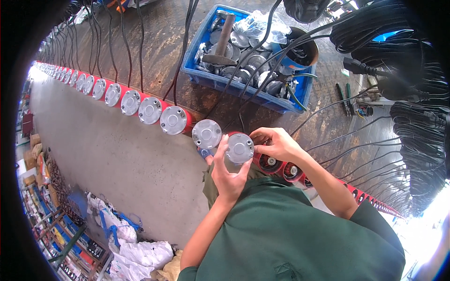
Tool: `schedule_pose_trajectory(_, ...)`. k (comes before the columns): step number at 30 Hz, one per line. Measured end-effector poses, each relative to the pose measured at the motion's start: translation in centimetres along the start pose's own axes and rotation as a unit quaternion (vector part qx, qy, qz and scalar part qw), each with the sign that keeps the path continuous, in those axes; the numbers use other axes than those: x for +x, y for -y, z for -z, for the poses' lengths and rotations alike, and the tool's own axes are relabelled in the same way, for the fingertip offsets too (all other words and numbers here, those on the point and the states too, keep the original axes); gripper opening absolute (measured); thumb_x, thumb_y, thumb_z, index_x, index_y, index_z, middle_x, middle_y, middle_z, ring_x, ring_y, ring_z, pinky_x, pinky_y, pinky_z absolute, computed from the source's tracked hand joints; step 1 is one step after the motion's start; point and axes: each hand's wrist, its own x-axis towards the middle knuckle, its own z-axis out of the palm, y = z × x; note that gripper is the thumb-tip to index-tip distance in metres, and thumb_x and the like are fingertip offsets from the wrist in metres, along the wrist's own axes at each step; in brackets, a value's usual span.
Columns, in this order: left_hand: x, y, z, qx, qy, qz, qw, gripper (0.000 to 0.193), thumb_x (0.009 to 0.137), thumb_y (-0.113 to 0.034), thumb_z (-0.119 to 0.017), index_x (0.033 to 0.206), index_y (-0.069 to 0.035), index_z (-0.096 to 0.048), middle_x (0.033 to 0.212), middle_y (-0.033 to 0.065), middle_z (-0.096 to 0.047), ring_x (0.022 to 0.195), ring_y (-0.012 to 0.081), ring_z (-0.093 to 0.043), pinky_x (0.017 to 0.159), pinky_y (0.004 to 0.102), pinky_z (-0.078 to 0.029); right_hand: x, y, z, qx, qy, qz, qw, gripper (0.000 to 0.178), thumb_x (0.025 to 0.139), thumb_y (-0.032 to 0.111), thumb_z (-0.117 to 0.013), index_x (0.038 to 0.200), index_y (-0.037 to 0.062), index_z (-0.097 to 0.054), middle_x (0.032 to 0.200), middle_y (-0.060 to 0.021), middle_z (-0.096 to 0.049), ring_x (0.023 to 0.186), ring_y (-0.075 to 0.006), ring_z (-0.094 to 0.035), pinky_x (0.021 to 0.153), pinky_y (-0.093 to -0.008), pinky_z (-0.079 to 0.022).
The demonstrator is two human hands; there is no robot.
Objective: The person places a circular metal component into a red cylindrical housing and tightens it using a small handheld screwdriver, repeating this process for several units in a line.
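Observation:
A round silver end cap (240, 149) sits at the end of a red cylindrical housing, right in front of me. My left hand (227, 175) grips this cap, thumb and fingers spread along its left and lower edge. Curled at the cap's right edge is my right hand (277, 144), its thumb and fingertips closed together; what lies between them is hidden. Just left of the held cap is another capped housing (206, 134). To the right, partly under my right forearm, uncapped red housings (270, 162) show dark insides with a metal centre.
A long row of capped red housings (150, 110) follows the worn table's (154, 42) edge leftward, black cables rising behind. A blue crate (206, 79) holds loose caps, a hammer (224, 42) and a tape-like ring. Pliers (346, 99) and coiled black cables (417, 140) are at right.

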Motion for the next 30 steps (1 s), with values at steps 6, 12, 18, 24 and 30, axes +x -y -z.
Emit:
schedule_pose_trajectory(6,0.0,0.0,-0.1,0.011,0.001,0.004,1.0,0.076,0.08,0.004,-0.09,0.143,-0.001,-0.048,0.158,0.0277,-0.052,0.146,0.036,-0.054,0.122,0.048,-0.046,0.1,-0.5,-0.1,0.027,-0.008,0.006,1.0,0.04,0.09,0.019,-0.081,0.124,0.0001,-0.073,0.107,-0.0156,-0.082,0.097,-0.0223,-0.079,0.091,-0.0366,-0.061)
schedule_pose_trajectory(12,0.1,0.1,-0.1,0.015,-0.002,0.005,1.0,0.073,0.08,0.002,-0.09,0.14,-0.001,-0.05,0.157,0.0273,-0.053,0.143,0.0362,-0.058,0.116,0.0473,-0.053,0.4,-1.5,-0.1,0.077,0.004,0.001,0.997,0.042,0.09,0.02,-0.081,0.125,-0.0009,-0.074,0.105,-0.0146,-0.082,0.097,-0.019,-0.078,0.091,-0.0357,-0.061)
schedule_pose_trajectory(18,0.2,0.0,-0.1,0.048,-0.002,-0.002,0.999,0.069,0.079,-0.002,-0.092,0.137,-0.002,-0.054,0.157,0.0249,-0.056,0.139,0.0361,-0.061,0.111,0.0455,-0.057,0.6,-2.0,-0.1,0.095,0.01,-0.008,0.995,0.041,0.09,0.021,-0.081,0.124,-0.0009,-0.074,0.106,-0.014,-0.082,0.097,-0.018,-0.077,0.091,-0.0356,-0.061)
schedule_pose_trajectory(24,0.5,-0.4,-0.1,0.112,-0.017,-0.035,0.993,0.068,0.079,-0.005,-0.092,0.136,-0.004,-0.057,0.153,0.0218,-0.061,0.136,0.0375,-0.064,0.103,0.0429,-0.058,0.5,-1.8,0.3,0.156,0.042,-0.024,0.987,0.041,0.096,0.021,-0.078,0.127,-0.004,-0.072,0.112,-0.0121,-0.08,0.106,-0.0164,-0.074,0.098,-0.0348,-0.058)
schedule_pose_trajectory(30,0.6,-0.8,0.2,0.101,-0.005,-0.014,0.995,0.067,0.077,-0.005,-0.092,0.136,-0.003,-0.059,0.152,0.0193,-0.061,0.131,0.0377,-0.066,0.111,0.0449,-0.051,0.4,-1.2,0.5,0.159,0.046,-0.013,0.986,0.041,0.103,0.022,-0.074,0.133,-0.0054,-0.069,0.117,-0.0097,-0.077,0.109,-0.0132,-0.07,0.101,-0.0312,-0.056)
